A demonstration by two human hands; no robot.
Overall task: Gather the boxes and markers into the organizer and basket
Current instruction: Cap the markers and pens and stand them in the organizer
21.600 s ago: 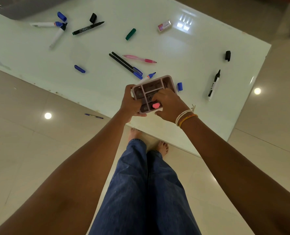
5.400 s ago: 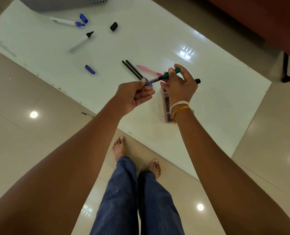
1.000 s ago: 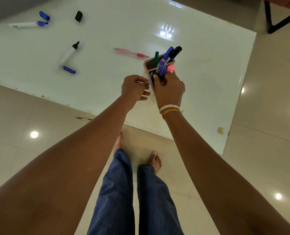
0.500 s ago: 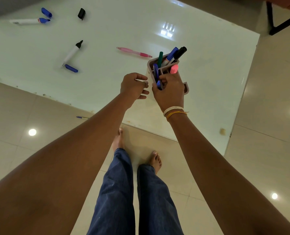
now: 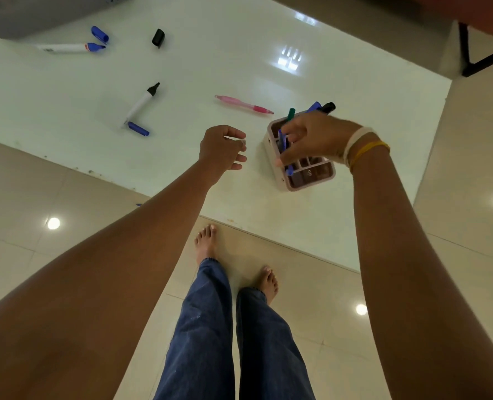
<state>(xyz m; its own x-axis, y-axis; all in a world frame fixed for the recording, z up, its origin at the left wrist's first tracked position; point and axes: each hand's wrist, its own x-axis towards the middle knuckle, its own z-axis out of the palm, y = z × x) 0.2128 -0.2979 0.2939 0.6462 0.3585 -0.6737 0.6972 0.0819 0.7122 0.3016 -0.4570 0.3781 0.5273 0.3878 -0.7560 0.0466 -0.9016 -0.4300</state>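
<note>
Organizer (image 5: 303, 171) upright on table (image 5: 239, 53), near front edge. Right hand (image 5: 311, 137) over it, fingers pinching blue pen (image 5: 281, 140), long axis near vertical, tip down in compartment. Left hand (image 5: 220, 151) just beside, loosely curled, holding nothing.

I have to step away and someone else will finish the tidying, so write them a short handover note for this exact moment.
Right hand: over the organizer, fingers around a blue pen standing in it.
Left hand: loosely curled above the table, holding nothing.
Done: several markers and pens stand in the organizer.
Left on the table: pink pen, black-tipped marker, blue-tipped marker, two blue caps, black cap.
Basket: far left corner.
</note>
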